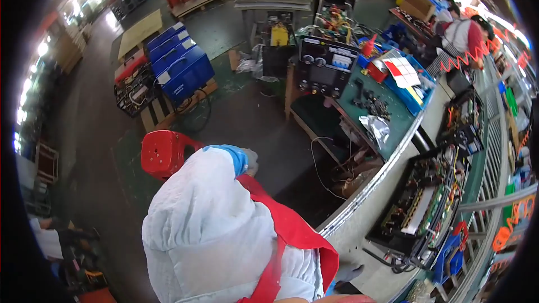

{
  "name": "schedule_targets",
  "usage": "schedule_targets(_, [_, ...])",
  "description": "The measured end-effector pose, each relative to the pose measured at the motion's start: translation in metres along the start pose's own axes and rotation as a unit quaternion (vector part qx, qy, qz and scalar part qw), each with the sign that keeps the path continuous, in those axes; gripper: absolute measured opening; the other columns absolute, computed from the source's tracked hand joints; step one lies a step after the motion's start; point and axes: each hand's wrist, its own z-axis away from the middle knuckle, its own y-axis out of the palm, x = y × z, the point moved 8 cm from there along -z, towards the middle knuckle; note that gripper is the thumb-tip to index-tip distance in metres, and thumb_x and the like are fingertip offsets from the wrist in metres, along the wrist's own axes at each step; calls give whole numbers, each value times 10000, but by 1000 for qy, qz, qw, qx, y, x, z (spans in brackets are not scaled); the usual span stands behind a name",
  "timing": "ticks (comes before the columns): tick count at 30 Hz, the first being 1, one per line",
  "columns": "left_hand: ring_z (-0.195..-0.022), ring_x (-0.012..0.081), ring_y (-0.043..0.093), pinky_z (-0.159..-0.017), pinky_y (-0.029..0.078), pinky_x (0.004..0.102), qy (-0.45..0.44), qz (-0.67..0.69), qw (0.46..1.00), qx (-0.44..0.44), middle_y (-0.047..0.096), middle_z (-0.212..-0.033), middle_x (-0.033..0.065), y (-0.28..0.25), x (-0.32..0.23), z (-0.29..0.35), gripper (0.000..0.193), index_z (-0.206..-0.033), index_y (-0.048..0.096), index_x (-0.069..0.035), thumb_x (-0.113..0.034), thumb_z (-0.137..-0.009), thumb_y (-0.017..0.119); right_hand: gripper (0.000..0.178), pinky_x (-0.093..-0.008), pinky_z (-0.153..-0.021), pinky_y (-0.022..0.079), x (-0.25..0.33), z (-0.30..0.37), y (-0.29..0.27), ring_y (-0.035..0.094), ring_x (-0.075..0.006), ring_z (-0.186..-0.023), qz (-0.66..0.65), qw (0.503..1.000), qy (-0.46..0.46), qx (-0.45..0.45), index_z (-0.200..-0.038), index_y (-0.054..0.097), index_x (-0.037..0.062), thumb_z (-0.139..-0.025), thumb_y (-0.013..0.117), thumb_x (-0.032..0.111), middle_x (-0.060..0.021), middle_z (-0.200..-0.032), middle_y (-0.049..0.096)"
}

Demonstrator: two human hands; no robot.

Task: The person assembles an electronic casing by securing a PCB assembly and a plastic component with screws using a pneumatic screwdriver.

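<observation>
My left hand (252, 161), in a grey glove below a blue cuff, hangs beside my white sleeve, to the right of a red plastic stool (160, 154). Its fingers are mostly hidden, and nothing held shows. Low in the picture, my right hand (350, 272) appears as a bit of grey glove past the edge of my red apron. It is nearest the pale bench edge and an open electronic chassis (418, 207) with boards and cables; the apron and my body cover much of it. Whether it grips anything cannot be made out.
Blue welding-machine cases (185, 73) stand on a pallet at the left. Ahead, a green-topped table (365, 95) bears a black control-panel unit (325, 64), blue bins and dark loose parts. Along the right runs a rack (488, 146). A co-worker (463, 39) bends there, far right.
</observation>
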Motion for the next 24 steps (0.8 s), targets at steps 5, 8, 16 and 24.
schedule_targets(5, [-913, 305, 673, -783, 564, 429, 192, -190, 962, -43, 695, -913, 135, 33, 78, -45, 206, -866, 740, -76, -151, -776, 571, 335, -361, -946, 438, 98, 152, 66, 579, -275, -1050, -102, 979, 6, 179, -1181, 583, -24, -921, 490, 165, -186, -1123, 620])
schedule_targets(8, [-902, 310, 683, -763, 576, 430, 213, -201, 956, -1, 695, -945, 142, 59, 124, -17, 227, -897, 731, -37, -106, -794, 541, 288, -339, -910, 461, 151, 229, 147, 613, -255, -985, -151, 938, -29, 310, -1117, 633, 9, -878, 547, 146, -147, -1043, 660])
schedule_targets(16, [-900, 268, 646, -793, 516, 416, 299, 14, 948, -109, 680, -836, 70, 89, 280, -76, 95, -726, 680, -150, -193, -735, 596, 203, -446, -812, 480, 418, 379, 289, 594, -341, -916, -74, 717, -472, 507, -1020, 634, 104, -859, 554, 199, -128, -958, 636])
schedule_targets(24, [-725, 286, 597, -635, 462, 396, 60, 462, 869, -167, 633, -826, 157, 16, 384, -114, 234, -860, 653, -19, -201, -789, 524, 217, -352, -829, 512, 466, 431, 400, 648, -285, -937, -2, 716, -396, 576, -1035, 659, 60, -867, 585, 176, -139, -1013, 666])
